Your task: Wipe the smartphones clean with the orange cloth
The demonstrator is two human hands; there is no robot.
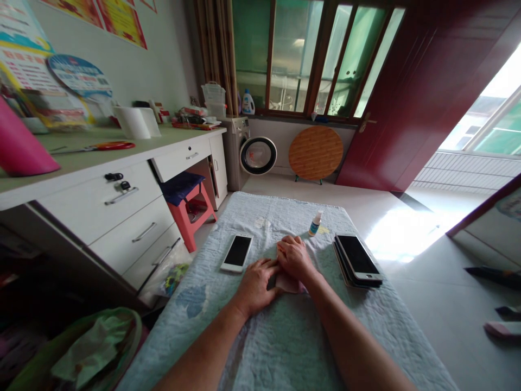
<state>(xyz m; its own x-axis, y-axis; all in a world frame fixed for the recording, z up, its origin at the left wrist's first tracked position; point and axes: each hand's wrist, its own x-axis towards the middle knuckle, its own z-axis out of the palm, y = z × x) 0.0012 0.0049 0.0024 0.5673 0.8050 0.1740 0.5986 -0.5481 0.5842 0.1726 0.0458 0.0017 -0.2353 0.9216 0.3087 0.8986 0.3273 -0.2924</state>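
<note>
Both hands meet at the middle of a cloth-covered table (277, 336). My left hand (256, 283) is closed round the edge of a dark, flat thing (272, 281), which looks like a phone and is mostly covered by my fingers. Pressed on top of it, my right hand (293, 255) grips a pink cloth (288, 283) that spreads out under the palm. A white phone with a black screen (238, 252) lies left of my hands. To the right is a stack of phones, a white one (359, 256) uppermost. Beyond my right hand stands a small spray bottle (315, 224).
A white desk (93, 201) with drawers runs along the left, holding scissors (109, 146) and a paper roll (134, 122). Under it is a pink stool (191, 214). A lined bin (97, 347) stands at lower left. The washing machine's round door (258, 156) hangs open.
</note>
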